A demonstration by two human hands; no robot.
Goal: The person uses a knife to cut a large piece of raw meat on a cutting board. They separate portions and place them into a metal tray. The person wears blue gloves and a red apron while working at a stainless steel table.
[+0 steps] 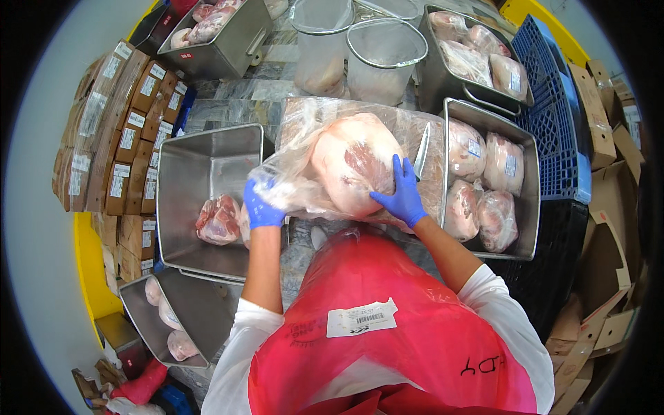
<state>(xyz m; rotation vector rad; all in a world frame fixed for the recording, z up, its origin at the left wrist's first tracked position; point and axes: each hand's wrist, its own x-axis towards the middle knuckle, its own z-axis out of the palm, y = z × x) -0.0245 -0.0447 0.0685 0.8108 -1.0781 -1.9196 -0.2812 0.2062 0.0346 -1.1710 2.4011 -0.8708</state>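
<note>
My left hand (266,204), in a blue glove, is closed on a crumpled clear plastic bag (287,173) at the left of a large pale piece of meat (356,155). My right hand (401,190), also blue-gloved, grips the right side of that meat, with fingers spread along it. The meat rests on a plastic-covered work surface (304,114), and a knife (422,152) lies just to its right. Left of me, a steel bin (180,180) holds unwrapped meat (218,220). On the right, another bin (530,207) holds several bagged pieces (505,162).
Stacked boxes (128,138) line the left. More steel bins (207,55) stand at upper left, lower left and upper right. Bag-lined round containers (380,69) stand beyond the work surface. Blue plastic crates (560,145) and loose cardboard (598,263) are at right.
</note>
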